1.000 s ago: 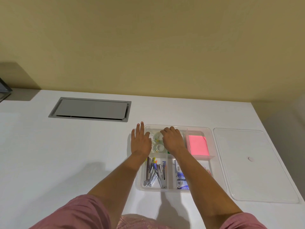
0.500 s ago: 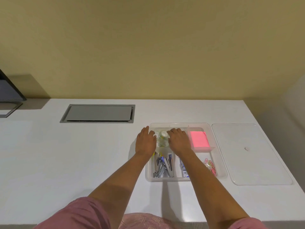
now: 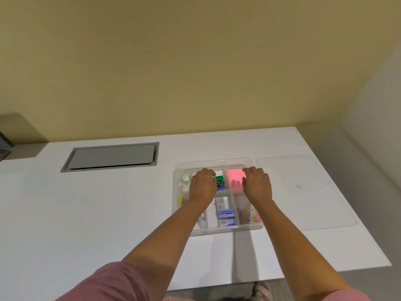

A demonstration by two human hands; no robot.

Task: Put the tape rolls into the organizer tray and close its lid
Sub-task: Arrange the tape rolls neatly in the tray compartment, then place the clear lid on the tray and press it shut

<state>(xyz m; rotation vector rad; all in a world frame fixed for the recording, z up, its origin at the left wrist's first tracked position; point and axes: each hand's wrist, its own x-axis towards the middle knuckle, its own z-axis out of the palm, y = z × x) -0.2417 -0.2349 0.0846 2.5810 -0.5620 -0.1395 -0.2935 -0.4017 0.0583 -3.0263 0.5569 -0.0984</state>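
The clear organizer tray (image 3: 217, 230) sits on the white table, lid off. Several clear tape rolls (image 3: 186, 181) lie in its far left compartment. My left hand (image 3: 202, 186) hovers palm down over the tray's far middle, fingers slightly curled, holding nothing that I can see. My right hand (image 3: 257, 185) is spread over the pink sticky notes (image 3: 235, 177) in the far right compartment, holding nothing. The flat clear lid (image 3: 303, 192) lies on the table just right of the tray, apart from both hands.
The tray also holds a green-capped item (image 3: 219, 178), blue staple boxes (image 3: 225, 215) and coloured paper clips (image 3: 249, 217). A grey cable hatch (image 3: 110, 157) is set into the table at the far left. The table's right edge (image 3: 347, 205) runs close beside the lid.
My right hand has moved right, from the tape compartment to above the pink notes. My left hand has shifted right from the tray's left edge to over its middle. The camera view has shifted.
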